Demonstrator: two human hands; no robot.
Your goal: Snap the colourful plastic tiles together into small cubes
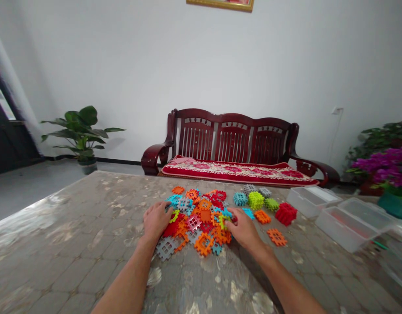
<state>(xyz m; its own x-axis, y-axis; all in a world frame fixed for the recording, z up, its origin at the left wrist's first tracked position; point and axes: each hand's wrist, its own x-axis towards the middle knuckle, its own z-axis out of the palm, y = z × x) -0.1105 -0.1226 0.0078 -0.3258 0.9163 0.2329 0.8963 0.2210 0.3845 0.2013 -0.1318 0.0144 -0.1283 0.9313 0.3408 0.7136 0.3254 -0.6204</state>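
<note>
A heap of interlocking plastic tiles (205, 216) in orange, red, blue and grey lies on the table between my hands. My left hand (156, 221) is at the heap's left edge, fingers curled, with a lime-green tile (174, 216) at its thumb and fingertips; part of the grip is hidden. On the right side, my right hand (243, 227) pinches another lime-green tile (223, 222) between thumb and fingers, over the orange tiles. A pink window tile (193, 223) shows mid-heap. Near the front lie a grey tile (167, 248) and an orange tile (204, 244).
Right of the heap stand stacks sorted by colour: blue (240, 199), lime (255, 200), green (271, 204), red (286, 214) and grey (249, 189). Loose orange tiles (277, 237) lie nearby. Clear plastic boxes (338, 231) sit farther right. A wooden bench (231, 135) is behind the table.
</note>
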